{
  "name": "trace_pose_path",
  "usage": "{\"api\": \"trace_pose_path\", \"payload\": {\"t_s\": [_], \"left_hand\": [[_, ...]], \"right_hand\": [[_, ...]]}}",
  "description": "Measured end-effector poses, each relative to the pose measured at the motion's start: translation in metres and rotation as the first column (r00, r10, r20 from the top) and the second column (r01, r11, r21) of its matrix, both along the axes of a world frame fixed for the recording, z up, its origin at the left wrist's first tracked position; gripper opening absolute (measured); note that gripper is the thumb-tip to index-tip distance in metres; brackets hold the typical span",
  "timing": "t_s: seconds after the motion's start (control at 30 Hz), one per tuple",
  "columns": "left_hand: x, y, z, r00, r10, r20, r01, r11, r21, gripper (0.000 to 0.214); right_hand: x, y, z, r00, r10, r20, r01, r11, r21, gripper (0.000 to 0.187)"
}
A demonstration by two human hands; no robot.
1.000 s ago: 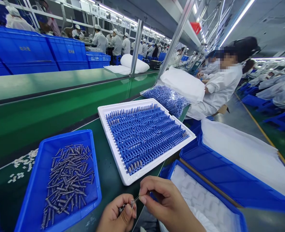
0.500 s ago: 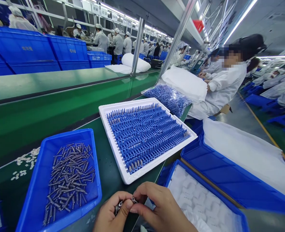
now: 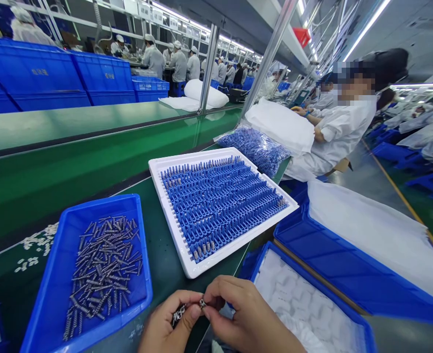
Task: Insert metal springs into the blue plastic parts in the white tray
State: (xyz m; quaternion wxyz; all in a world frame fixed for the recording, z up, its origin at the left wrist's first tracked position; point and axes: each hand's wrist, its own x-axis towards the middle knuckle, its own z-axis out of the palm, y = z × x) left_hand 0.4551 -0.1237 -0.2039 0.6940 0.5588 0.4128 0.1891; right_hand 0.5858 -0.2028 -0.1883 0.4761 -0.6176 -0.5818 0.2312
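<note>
My left hand (image 3: pixel 174 318) is closed around several small shiny metal pieces (image 3: pixel 178 314) that look like springs, partly hidden by the fingers. Between both hands' fingertips sits one small metal spring (image 3: pixel 202 303), and my right hand (image 3: pixel 240 311) pinches it from the right. Just beyond my hands a white foam tray (image 3: pixel 216 265) holds rows of upright blue plastic clips (image 3: pixel 219 206). A few clips at its near corner and along other edges have metal springs in them. To the left, a blue bin (image 3: pixel 145 255) contains a loose heap of thin ridged metal springs (image 3: pixel 104 264).
A clear bag of blue clips (image 3: pixel 255 147) lies behind the tray. Blue crates with white sheeting (image 3: pixel 363 230) stand at the right. Small white bits (image 3: pixel 36 245) are scattered left of the bin. A co-worker (image 3: pixel 348 117) sits at the far right, beyond a metal post (image 3: pixel 209 68).
The view has shifted slightly. My right thumb has moved a little away from my left thumb, showing more of the pinched spring. The co-worker's hands have moved.
</note>
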Motion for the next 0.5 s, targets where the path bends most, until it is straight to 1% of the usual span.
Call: {"api": "trace_pose_path", "payload": {"t_s": [0.07, 0.13, 0.2, 0.27, 0.33, 0.37, 0.43, 0.5], "left_hand": [[0.001, 0.0, 0.0, 0.999, -0.04, 0.01, 0.041, 0.998, -0.038, 0.019], [0.0, 0.0, 0.001, 0.997, -0.076, 0.001, 0.076, 0.997, -0.021, 0.015], [-0.001, 0.001, 0.001, 0.997, -0.065, -0.039, 0.069, 0.994, 0.088, 0.014], [-0.004, 0.003, 0.001, 0.996, -0.003, -0.086, 0.021, 0.976, 0.215, 0.016], [-0.005, 0.005, 0.002, 0.991, 0.043, -0.123, -0.009, 0.963, 0.27, 0.017], [-0.006, 0.005, 0.002, 0.991, 0.036, -0.13, 0.0, 0.963, 0.27, 0.017], [-0.005, 0.005, 0.002, 0.992, -0.019, -0.121, 0.051, 0.965, 0.259, 0.02], [-0.004, 0.004, 0.002, 0.992, -0.071, -0.1, 0.095, 0.961, 0.261, 0.026]], "right_hand": [[-0.001, 0.0, -0.002, 1.0, -0.008, 0.004, 0.008, 1.0, -0.004, 0.014], [-0.001, 0.001, -0.004, 1.0, -0.011, 0.014, 0.011, 1.0, -0.017, 0.015], [0.0, 0.0, -0.005, 0.999, -0.019, 0.027, 0.02, 0.999, -0.031, 0.015], [0.004, -0.002, -0.002, 0.999, -0.033, 0.04, 0.035, 0.998, -0.043, 0.015], [0.01, -0.006, 0.003, 0.998, -0.041, 0.04, 0.043, 0.997, -0.059, 0.013], [0.013, -0.008, 0.006, 0.999, -0.04, 0.035, 0.042, 0.997, -0.069, 0.013], [0.022, -0.011, 0.014, 0.999, -0.036, 0.025, 0.038, 0.996, -0.075, 0.012], [0.031, -0.011, 0.021, 0.999, -0.04, 0.034, 0.042, 0.998, -0.049, 0.013]]}}
